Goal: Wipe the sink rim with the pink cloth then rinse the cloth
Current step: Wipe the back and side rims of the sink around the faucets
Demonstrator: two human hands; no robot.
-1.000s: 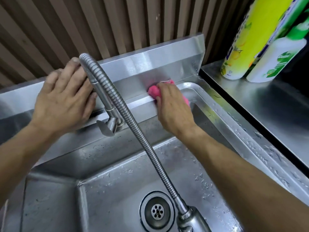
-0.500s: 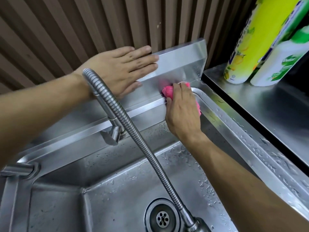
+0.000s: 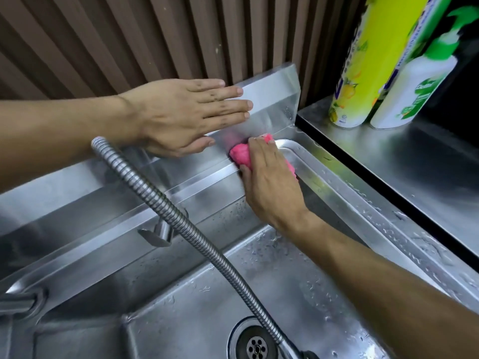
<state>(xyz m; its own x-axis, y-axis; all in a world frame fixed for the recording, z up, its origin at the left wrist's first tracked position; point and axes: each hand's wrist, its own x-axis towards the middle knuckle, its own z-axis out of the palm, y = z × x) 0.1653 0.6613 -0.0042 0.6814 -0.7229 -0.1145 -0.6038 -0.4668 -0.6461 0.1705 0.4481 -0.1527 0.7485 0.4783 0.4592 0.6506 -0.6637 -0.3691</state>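
Against the steel splashback [image 3: 269,99] the left hand [image 3: 181,115] lies flat with fingers spread, while beside it the right hand [image 3: 269,177] presses the bunched pink cloth [image 3: 239,155] onto the sink rim [image 3: 207,177].

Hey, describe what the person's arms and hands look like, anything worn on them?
Both forearms are bare as far as the frame shows, with no sleeves in view. The left hand and right hand wear no gloves, rings, watch or bracelet that can be seen. Fingernails look short and unpainted.
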